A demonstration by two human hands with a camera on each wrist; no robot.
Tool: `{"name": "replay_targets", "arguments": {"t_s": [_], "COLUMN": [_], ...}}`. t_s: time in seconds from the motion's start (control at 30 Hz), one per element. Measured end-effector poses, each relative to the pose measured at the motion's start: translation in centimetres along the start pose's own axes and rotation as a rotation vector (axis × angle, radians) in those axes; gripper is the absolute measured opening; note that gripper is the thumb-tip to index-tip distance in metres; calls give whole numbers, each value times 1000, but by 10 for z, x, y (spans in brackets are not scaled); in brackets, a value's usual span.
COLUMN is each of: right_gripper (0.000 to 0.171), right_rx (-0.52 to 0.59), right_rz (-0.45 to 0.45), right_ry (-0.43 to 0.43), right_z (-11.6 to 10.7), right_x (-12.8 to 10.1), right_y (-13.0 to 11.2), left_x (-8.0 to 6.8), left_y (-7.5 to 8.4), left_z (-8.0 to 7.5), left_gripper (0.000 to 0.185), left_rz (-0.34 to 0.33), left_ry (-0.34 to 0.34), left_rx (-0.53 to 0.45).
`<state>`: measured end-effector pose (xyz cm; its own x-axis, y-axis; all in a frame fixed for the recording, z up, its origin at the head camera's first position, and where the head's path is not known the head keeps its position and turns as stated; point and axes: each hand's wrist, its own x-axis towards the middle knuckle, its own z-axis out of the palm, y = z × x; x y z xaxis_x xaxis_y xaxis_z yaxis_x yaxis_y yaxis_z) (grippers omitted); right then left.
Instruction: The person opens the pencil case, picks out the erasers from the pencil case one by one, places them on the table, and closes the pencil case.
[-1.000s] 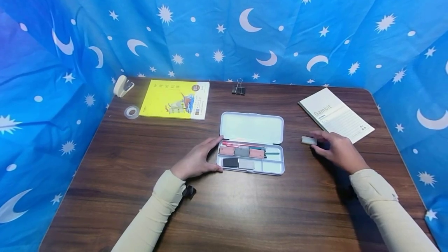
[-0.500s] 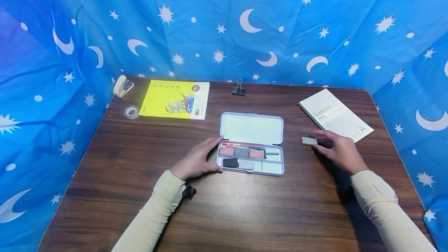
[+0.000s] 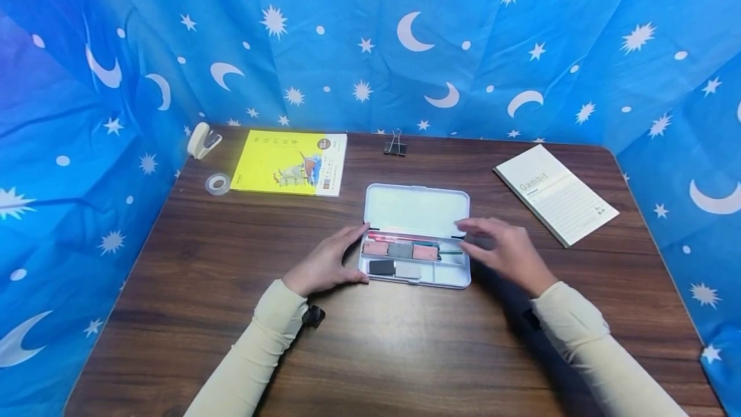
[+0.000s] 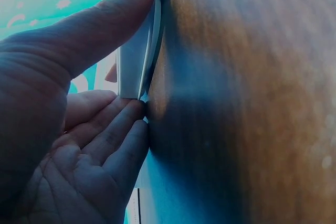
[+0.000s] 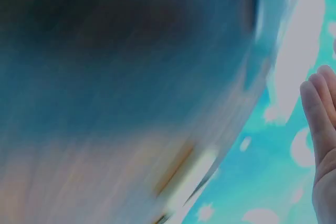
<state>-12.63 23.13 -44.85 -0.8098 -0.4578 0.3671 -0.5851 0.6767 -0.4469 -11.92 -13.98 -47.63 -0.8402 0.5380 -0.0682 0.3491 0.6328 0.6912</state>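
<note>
An open white pencil case [image 3: 451,277] stands mid-table, its lid [image 3: 417,211] tipped back. Inside lie several eraser-like blocks: pink [image 3: 375,248], grey [image 3: 400,250], black [image 3: 381,268] and white [image 3: 408,271], with a red pen [image 3: 393,237] behind them. My left hand [image 3: 327,264] holds the case's left end; the left wrist view shows its thumb [image 4: 118,17] along the side and fingers at the end. My right hand [image 3: 509,255] is at the case's right end, index finger and thumb apart near the hinge. Its fingers [image 5: 316,109] look straight in the right wrist view. The small whitish eraser is hidden.
A Gambit notebook [image 3: 558,195] lies at the right. Along the back are a yellow book [image 3: 278,166], a black binder clip [image 3: 395,147], a cream stapler [image 3: 201,141] and a tape roll [image 3: 217,184]. A blue star-and-moon curtain [image 3: 347,37] surrounds the table.
My right hand has moved left from the whitish eraser near the notebook to the case's right end; that eraser has gone from sight. My left hand stays on the case.
</note>
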Motion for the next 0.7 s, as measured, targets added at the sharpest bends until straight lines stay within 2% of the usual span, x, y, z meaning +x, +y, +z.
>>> {"name": "replay_targets", "arguments": {"t_s": [0.1, 0.27, 0.47, 0.7], "right_gripper": [40, 41, 38, 28], "right_rx": [25, -41, -46, -13], "right_rz": [-39, -62, -82, -148], "right_ry": [-77, -143, -128, -117], "right_z": [13, 28, 34, 36], "right_x": [6, 6, 6, 7], "right_y": [-16, -25, -24, -21], "left_x": [1, 2, 2, 1], "left_y": [1, 1, 0, 0], "left_z": [0, 1, 1, -1], "left_gripper": [105, 105, 105, 105], "left_rz": [-5, -20, -31, -26], "left_ry": [-1, -12, -16, -12], "left_rx": [8, 8, 10, 9]}}
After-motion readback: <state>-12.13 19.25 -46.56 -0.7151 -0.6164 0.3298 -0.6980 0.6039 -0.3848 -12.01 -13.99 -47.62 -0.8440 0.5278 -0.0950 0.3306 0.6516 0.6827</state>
